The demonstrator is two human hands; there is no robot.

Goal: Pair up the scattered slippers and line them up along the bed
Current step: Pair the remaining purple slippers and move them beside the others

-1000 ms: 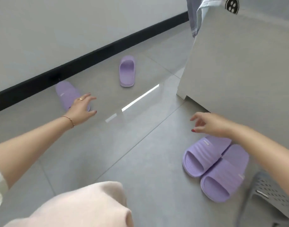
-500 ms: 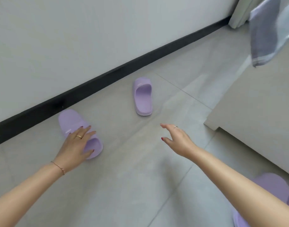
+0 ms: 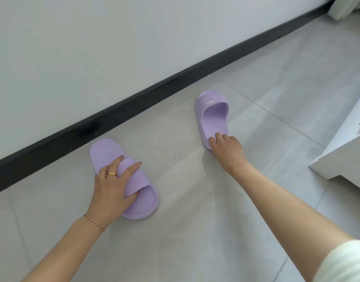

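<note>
A home bedroom, by the look of it. The floor [image 3: 256,190] is laid with large glossy grey tiles, meeting a plain pale wall [image 3: 93,47] along a black skirting board [image 3: 134,102] running from 9 o'clock to 1 o'clock. Soft lilac house slippers [image 3: 212,115] lie about, and a white furniture corner [image 3: 342,159] juts in at 3 o'clock.

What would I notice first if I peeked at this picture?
Two lilac ridged foam slippers on the grey tiled floor near the black skirting board. The left hand wraps over the near slipper's strap; the right hand touches the far slipper's heel.
</note>
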